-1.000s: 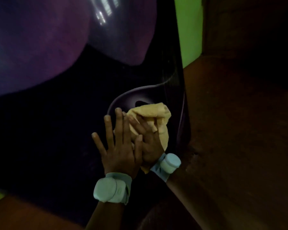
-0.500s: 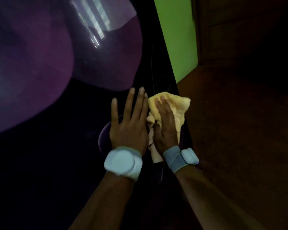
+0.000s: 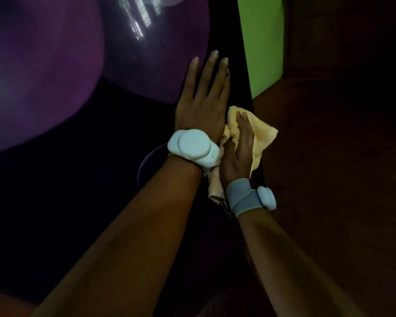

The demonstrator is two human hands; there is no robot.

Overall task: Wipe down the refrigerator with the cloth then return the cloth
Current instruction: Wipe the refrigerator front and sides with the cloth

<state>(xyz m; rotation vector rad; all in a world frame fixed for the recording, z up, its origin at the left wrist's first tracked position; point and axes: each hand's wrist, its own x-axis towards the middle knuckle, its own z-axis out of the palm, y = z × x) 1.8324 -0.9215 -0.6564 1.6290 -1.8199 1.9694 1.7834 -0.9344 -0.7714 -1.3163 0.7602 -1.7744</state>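
A glossy refrigerator door (image 3: 55,202) fills the left and middle of the view, its smooth dark face printed with large rounded purple shapes and carrying streaks of reflected light near the top. Low on the door, a thin pale curved line (image 3: 144,165) shows just left of the left wrist.

The left hand (image 3: 202,104) lies flat and open against the door near its right edge, fingers straight and slightly spread, gripping nothing. A white, rounded plastic wrist device (image 3: 193,147) sits on the back of that wrist.

Just to the right and lower, the right hand (image 3: 237,156) presses a soft, crumpled yellow cloth (image 3: 260,136) against the right edge of the refrigerator door; the fingers lie extended over the cloth, flattened on it rather than curled round it. The cloth bunches under the palm, with one corner sticking out to the right and a frayed end hanging below beside the wrist. The two hands touch side by side. A grey fabric wrist strap (image 3: 241,195) with a small white pod wraps the right wrist.

Right of the door stands a strip of bright green wall (image 3: 261,42), then dark brown wood (image 3: 341,133), dim and without clear detail.
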